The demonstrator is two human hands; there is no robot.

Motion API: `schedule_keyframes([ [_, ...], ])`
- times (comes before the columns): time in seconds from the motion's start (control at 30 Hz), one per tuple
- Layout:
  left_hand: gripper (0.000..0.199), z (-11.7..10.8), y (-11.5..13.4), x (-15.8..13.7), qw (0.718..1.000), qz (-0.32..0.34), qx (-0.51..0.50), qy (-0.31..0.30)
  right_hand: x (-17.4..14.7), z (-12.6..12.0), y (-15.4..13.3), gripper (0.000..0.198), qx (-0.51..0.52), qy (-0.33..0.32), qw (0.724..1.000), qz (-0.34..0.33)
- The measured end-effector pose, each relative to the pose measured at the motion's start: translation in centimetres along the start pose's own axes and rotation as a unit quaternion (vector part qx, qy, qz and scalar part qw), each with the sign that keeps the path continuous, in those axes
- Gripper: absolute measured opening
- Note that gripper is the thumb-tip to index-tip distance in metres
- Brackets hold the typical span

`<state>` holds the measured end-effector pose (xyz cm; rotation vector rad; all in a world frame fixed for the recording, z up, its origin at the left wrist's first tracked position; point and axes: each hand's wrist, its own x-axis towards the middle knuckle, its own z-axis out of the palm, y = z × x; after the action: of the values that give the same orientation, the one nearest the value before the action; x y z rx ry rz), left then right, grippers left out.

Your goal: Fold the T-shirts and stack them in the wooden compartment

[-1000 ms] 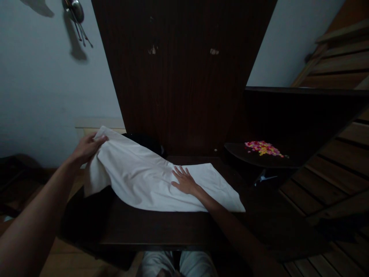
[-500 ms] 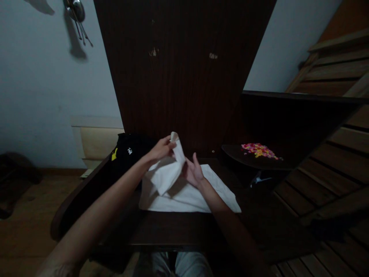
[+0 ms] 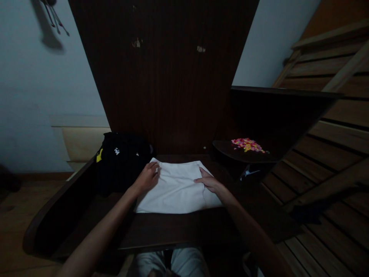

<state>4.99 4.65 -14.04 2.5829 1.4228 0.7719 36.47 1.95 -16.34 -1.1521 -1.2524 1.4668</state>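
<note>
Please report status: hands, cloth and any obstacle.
Left hand on white cloth, left side. Right hand at right side, thumb atop. Cloth folded on dark surface. Black fabric left, not covering it.

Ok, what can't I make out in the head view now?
All in the head view:
Right hand: some fingers, hidden by the white cloth or itself.
Black fabric: its folds, lost in shadow.
Hanging fixture: its upper part, cut off by the top edge.
Coloured bits: too small to identify singly.

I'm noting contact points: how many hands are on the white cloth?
2. The left hand is at the left side of the cloth, near its far corner; the right hand is at its right side. No others show.
</note>
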Motion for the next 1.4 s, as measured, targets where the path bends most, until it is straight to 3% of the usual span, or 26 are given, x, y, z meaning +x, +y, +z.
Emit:
schedule_keyframes([
  [0.13,0.037,1.3,1.7,-3.0,0.997,0.045,0.002,0.055,0.7,-1.4,-1.6,0.066,-0.021,0.032,0.999,-0.028],
  [0.23,0.045,1.7,2.8,-5.4,0.997,0.076,0.006,0.014,0.6,-3.3,-2.0,0.048,-0.046,0.093,0.995,-0.004],
  [0.33,0.06,1.9,3.2,-7.5,0.994,0.093,0.024,-0.045,-0.4,-4.4,-1.6,0.043,-0.055,0.08,0.994,0.039],
  [0.47,0.072,2.0,3.5,-9.0,0.99,0.116,0.04,-0.063,-2.5,-4.5,-1.1,0.051,-0.04,0.011,0.996,0.075],
  [0.6,0.063,2.0,3.9,-9.6,0.987,0.145,0.046,-0.044,-3.7,-4.2,-1.6,0.078,-0.048,-0.03,0.997,0.057],
  [0.73,0.053,1.9,4.5,-9.6,0.985,0.156,0.053,-0.056,-4.2,-4.6,-2.9,0.09,-0.054,-0.015,0.998,0.043],
  [0.83,0.057,2.0,5.1,-9.7,0.984,0.154,0.052,-0.071,-4.9,-5.5,-3.5,0.102,-0.037,0.01,0.998,0.052],
  [0.97,0.053,2.6,5.5,-9.8,0.987,0.141,0.046,-0.065,-6.2,-6.7,-2.3,0.115,-0.035,0.028,0.995,0.087],
  [1.23,0.074,2.8,3.7,-10.5,0.994,0.068,0.062,-0.065,-7.2,-7.2,-0.3,0.097,-0.06,-0.023,0.997,0.05],
  [1.4,0.078,2.8,2.2,-11.7,0.994,0.079,0.052,-0.063,-7.0,-7.8,-0.6,0.091,-0.133,-0.027,0.988,0.08],
])
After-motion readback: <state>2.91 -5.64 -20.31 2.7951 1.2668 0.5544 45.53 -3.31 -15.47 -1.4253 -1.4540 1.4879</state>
